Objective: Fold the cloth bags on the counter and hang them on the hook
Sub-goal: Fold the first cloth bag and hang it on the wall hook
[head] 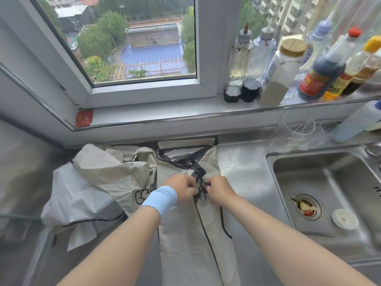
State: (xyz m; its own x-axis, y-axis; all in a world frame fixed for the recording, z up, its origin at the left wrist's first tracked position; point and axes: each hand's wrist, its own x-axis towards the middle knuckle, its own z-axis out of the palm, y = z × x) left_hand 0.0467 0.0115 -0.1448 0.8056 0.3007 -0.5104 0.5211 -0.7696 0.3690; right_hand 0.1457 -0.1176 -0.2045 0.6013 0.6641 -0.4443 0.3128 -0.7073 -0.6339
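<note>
A beige cloth bag (191,240) with black trim lies folded into a long strip on the steel counter (243,168), running from the wall toward me. Its black straps (191,162) cross near its middle. My left hand (182,188), with a light blue wristband, and my right hand (218,190) sit side by side on the bag, each pinching the black strap between them. More beige cloth bags (97,186) lie crumpled in a heap to the left, one with black lettering. No hook is in view.
A steel sink (329,195) lies at the right, with food scraps in its drain and a small white lid (345,218). Clear glasses (299,131) stand behind it. Sauce bottles and a jar (282,71) line the windowsill. A red packet (84,118) lies on the sill's left end.
</note>
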